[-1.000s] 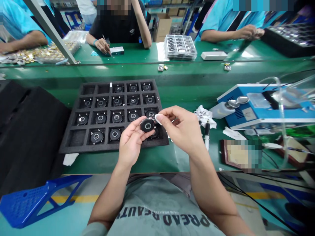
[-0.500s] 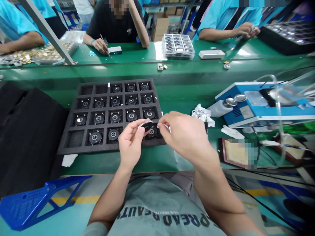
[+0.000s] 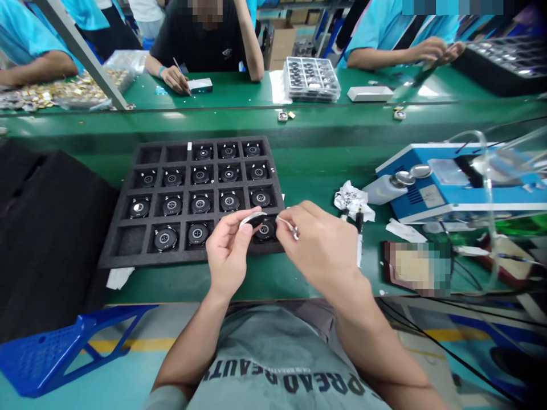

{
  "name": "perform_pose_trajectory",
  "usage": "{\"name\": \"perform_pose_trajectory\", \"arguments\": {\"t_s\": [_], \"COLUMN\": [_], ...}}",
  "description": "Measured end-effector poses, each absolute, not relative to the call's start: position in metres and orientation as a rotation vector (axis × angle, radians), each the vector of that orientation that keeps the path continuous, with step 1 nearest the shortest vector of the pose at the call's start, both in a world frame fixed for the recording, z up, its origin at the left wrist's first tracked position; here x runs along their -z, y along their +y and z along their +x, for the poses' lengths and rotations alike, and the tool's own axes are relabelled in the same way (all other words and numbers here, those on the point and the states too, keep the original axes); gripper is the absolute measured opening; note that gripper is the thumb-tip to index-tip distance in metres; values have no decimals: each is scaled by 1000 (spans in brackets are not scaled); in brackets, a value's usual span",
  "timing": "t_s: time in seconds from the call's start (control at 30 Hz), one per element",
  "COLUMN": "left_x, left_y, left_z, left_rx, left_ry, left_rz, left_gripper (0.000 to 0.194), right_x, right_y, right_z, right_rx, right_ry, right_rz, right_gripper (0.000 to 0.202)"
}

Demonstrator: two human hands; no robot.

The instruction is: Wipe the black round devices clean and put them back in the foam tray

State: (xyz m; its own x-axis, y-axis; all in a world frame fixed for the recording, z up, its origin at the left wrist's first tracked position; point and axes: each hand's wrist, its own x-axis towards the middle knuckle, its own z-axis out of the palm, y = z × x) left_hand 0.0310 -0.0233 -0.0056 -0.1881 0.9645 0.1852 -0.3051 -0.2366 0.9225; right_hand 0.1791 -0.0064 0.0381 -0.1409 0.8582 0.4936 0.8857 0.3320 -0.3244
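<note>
My left hand [image 3: 228, 247] pinches a round watch body [image 3: 255, 218] by its edge, tilted, with a dark face and a silvery rim. Just to its right, my right hand [image 3: 322, 250] is closed on a thin whitish piece [image 3: 287, 223], too small to name; it is apart from the watch body. Under both hands lies a black foam tray [image 3: 145, 262] with square pockets. Most pockets hold a round black watch body [image 3: 166, 238] with its sensor side up. My left hand covers part of the front row.
Right of the tray are a crumpled tissue [image 3: 352, 196], a black pen-like tool [image 3: 359, 219], a pump bottle [image 3: 382, 189] and a blue machine [image 3: 453, 188] with cables. A black foam stack [image 3: 51, 228] stands at left. Co-workers sit across, near a clear compartment box [image 3: 311, 80].
My right hand has turned slightly and shifted down, so more of the whitish piece shows. The watch body in my left hand has tilted, its silvery rim more visible.
</note>
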Motion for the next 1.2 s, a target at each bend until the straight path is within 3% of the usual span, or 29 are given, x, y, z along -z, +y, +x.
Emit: {"name": "perform_pose_trajectory", "arguments": {"t_s": [0.17, 0.47, 0.67, 0.87, 1.2], "left_x": [2, 3, 6, 7, 6], "left_y": [-20, -16, -18, -17, -17], "left_z": [29, 26, 27, 28, 27], "left_rx": [-1579, -1547, -1555, -1576, -1568], "left_ry": [904, 914, 986, 942, 927], "left_rz": [886, 791, 852, 804, 786], "left_gripper": [24, 34, 33, 32, 30], "right_x": [-28, -32, -23, -28, -34], "right_y": [-5, 1, 6, -9, -5], "right_z": [197, 175, 154, 173, 173], "right_rx": [14, -117, 55, 325, 156], "right_ry": [-1943, -1746, -1807, -2046, -1881], "right_rz": [-1611, -1302, -1261, -1487, -1332], "right_gripper": [12, 12, 17, 23, 17]}}
